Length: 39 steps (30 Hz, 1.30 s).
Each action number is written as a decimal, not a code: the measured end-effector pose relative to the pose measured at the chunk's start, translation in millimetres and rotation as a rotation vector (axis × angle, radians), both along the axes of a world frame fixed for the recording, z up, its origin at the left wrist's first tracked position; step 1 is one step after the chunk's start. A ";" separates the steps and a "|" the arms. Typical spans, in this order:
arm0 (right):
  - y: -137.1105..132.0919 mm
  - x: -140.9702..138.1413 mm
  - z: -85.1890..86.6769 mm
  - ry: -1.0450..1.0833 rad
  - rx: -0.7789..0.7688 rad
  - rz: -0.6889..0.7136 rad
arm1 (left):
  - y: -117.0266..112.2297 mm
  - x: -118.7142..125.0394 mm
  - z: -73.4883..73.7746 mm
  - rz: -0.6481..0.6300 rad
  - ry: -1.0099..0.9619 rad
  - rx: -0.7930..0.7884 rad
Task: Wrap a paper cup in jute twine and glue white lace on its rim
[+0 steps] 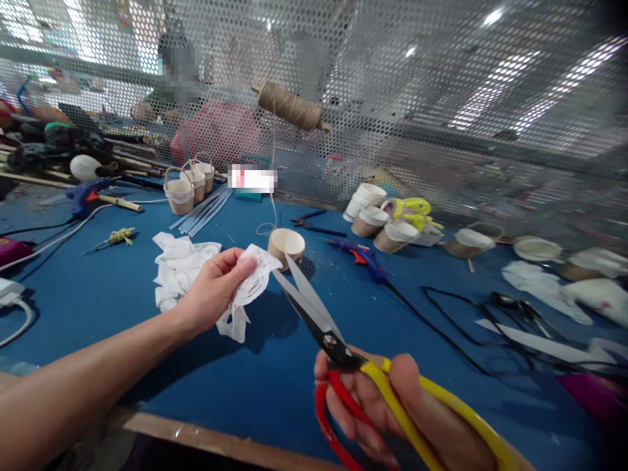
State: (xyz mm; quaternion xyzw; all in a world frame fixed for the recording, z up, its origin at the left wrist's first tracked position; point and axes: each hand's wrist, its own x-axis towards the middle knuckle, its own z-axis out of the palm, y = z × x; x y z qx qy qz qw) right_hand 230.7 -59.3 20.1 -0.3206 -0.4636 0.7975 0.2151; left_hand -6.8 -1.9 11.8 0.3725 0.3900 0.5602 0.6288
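My left hand [213, 288] pinches a strip of white lace [248, 294] above the blue table [275, 379], fingers closed on it. My right hand [392, 412] grips large scissors [318, 324] by their red and yellow handles. The blades stand apart, their tips right at the lace's right edge. A heap of more white lace [174, 268] lies on the table behind my left hand. A small twine-wrapped paper cup [286, 246] lies on its side just beyond the scissor tips, with a loop of twine beside it.
A perforated metal screen [441, 98] backs the table, with a twine spool [289, 106] hanging on it; a person sits behind. Small baskets [189, 186], stacked cups [373, 216], a blue glue gun [360, 256], black cables [451, 327] and cloth pieces [544, 288] lie around.
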 end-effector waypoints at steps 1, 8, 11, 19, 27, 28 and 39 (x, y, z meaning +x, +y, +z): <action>-0.2 -0.7 1.0 -0.017 0.000 -0.011 | 0.5 -0.8 -1.3 0.004 0.019 0.020; -0.1 -0.2 8.0 0.044 -0.049 0.040 | 2.5 -4.1 -4.0 0.026 0.121 0.104; -0.9 1.2 8.5 0.065 -0.050 0.026 | 2.0 -4.5 -3.9 0.034 0.150 0.119; 1.0 2.4 1.6 0.058 -0.069 0.023 | 1.0 -4.8 -6.8 0.015 0.156 0.147; 1.1 2.0 -7.9 0.126 -0.014 0.046 | 2.1 -4.5 -8.1 0.002 0.184 0.173; 0.5 1.8 -8.0 0.126 0.006 0.020 | 2.5 -4.5 -7.9 -0.001 0.190 0.175; 2.0 5.5 -18.4 0.183 -0.022 0.078 | -0.1 -2.8 -5.0 -0.051 0.091 0.140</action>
